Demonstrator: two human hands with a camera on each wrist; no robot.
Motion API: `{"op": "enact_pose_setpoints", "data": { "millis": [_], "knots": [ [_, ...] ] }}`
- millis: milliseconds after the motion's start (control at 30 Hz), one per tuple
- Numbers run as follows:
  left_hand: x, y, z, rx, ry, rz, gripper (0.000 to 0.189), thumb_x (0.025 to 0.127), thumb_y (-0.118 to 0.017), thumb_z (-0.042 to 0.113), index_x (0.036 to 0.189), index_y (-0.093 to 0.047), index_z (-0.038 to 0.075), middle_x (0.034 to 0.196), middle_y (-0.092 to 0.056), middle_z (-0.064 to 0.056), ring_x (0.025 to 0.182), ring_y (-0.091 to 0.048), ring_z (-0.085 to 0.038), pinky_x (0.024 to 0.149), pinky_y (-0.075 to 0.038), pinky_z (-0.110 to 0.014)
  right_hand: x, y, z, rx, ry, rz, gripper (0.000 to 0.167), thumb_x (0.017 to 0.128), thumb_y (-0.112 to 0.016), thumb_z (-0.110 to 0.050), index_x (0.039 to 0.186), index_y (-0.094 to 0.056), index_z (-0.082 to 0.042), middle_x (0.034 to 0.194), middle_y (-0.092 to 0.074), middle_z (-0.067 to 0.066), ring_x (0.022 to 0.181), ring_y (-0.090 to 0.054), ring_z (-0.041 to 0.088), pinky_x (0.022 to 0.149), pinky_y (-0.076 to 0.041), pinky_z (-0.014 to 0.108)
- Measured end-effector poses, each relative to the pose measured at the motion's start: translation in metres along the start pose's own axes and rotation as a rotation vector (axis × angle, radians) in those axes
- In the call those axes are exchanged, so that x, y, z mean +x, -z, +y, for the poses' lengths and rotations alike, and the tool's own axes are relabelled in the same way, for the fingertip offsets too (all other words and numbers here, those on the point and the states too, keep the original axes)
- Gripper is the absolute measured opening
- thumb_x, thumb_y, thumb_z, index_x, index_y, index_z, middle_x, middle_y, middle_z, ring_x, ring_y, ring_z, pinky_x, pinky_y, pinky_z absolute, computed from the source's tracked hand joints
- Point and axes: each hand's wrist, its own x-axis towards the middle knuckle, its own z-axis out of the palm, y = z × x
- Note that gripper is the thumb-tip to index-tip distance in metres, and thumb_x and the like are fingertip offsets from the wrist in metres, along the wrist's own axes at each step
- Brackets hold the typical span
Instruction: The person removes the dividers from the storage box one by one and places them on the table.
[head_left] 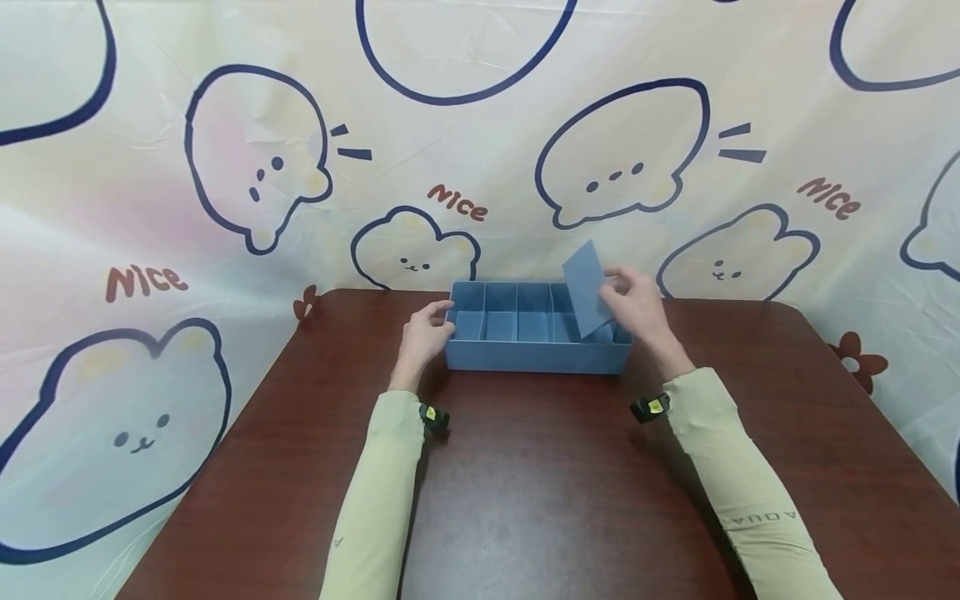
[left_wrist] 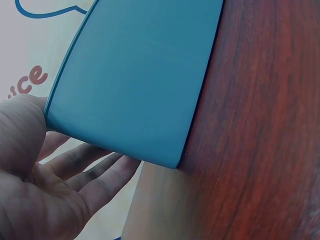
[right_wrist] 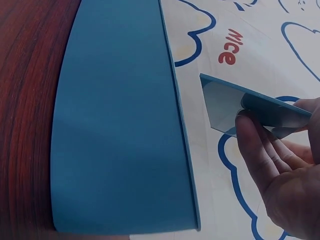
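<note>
Clock positions are read in the head view from the centre of the box, with twelve o'clock pointing away from the person.

The light backdrop [head_left: 510, 158], printed with blue-outlined cartoon figures and the word "Nice", is hung behind the work area from ten through two o'clock. The dark reddish-brown table [head_left: 540, 500] is extended beneath the work. The left sleeve [head_left: 375, 492], pale green, is entered from seven o'clock; the matching right sleeve [head_left: 738, 467] is entered from between four and five.

The blue box [head_left: 536, 357] is placed near the far edge of the table, set crosswise with its open side up. Its interior is divided by upright partitions; the right-hand compartments are partly hidden.

The right hand [head_left: 636, 304] is positioned between two and three o'clock. Its thumb and fingers are clamped on the blue panel [head_left: 587, 292]. The left hand [head_left: 423, 340] is positioned at nine o'clock. The box's left end is gripped by it, with the thumb placed at the rim and the fingers held behind the end wall.

The panel is held at two o'clock, tilted, over the right part of the box; whether the box is touched by its lower corner cannot be told.

The left wrist camera [head_left: 434, 417] is worn at eight o'clock and the right wrist camera [head_left: 650, 407] at four.
</note>
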Motion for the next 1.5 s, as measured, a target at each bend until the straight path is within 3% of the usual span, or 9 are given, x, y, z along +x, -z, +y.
{"op": "enact_pose_setpoints", "data": {
  "millis": [233, 633, 1000, 1233, 1500],
  "knots": [
    [0.0, 0.002, 0.001, -0.004, -0.005, 0.012, 0.046, 0.093, -0.055, 0.02, 0.139, -0.053, 0.029, 0.143, -0.054, -0.013, 0.126, -0.055, -0.035, 0.099, -0.05, -0.051, 0.0, 0.004, 0.002, -0.023, 0.02, 0.011, 0.039, 0.093, -0.052, -0.025, 0.129, -0.06, -0.011, 0.117, -0.069, 0.019, 0.101, -0.066, 0.032, 0.08, -0.05, 0.039],
    [-0.001, 0.0, 0.0, 0.003, -0.005, 0.014, 0.046, 0.094, -0.055, 0.02, 0.139, -0.053, 0.029, 0.142, -0.054, -0.013, 0.126, -0.055, -0.035, 0.1, -0.049, -0.052, -0.012, 0.018, 0.01, -0.066, 0.044, 0.014, 0.039, 0.095, -0.051, -0.023, 0.132, -0.057, -0.011, 0.112, -0.069, 0.018, 0.093, -0.066, 0.03, 0.068, -0.052, 0.031],
    [-0.001, 0.0, 0.0, -0.002, -0.002, 0.002, 0.047, 0.093, -0.055, 0.02, 0.139, -0.053, 0.029, 0.143, -0.054, -0.012, 0.127, -0.055, -0.034, 0.099, -0.05, -0.05, -0.019, 0.033, 0.01, -0.108, 0.077, 0.037, 0.038, 0.095, -0.051, -0.021, 0.13, -0.058, -0.01, 0.111, -0.07, 0.02, 0.095, -0.066, 0.031, 0.078, -0.05, 0.037],
    [-0.001, 0.001, 0.0, 0.001, -0.002, 0.003, 0.047, 0.093, -0.056, 0.019, 0.139, -0.053, 0.029, 0.142, -0.054, -0.013, 0.127, -0.055, -0.033, 0.099, -0.05, -0.05, -0.023, 0.041, 0.009, -0.119, 0.08, 0.041, 0.039, 0.095, -0.05, -0.021, 0.131, -0.057, -0.008, 0.112, -0.069, 0.022, 0.099, -0.066, 0.035, 0.085, -0.051, 0.048],
    [-0.001, 0.003, 0.0, -0.006, -0.003, -0.01, 0.048, 0.093, -0.056, 0.019, 0.14, -0.053, 0.029, 0.143, -0.053, -0.012, 0.128, -0.054, -0.033, 0.1, -0.05, -0.05, -0.027, 0.052, 0.013, -0.137, 0.069, 0.045, 0.04, 0.095, -0.051, -0.023, 0.132, -0.058, -0.008, 0.11, -0.07, 0.022, 0.097, -0.066, 0.034, 0.08, -0.047, 0.035]
  ]
}}
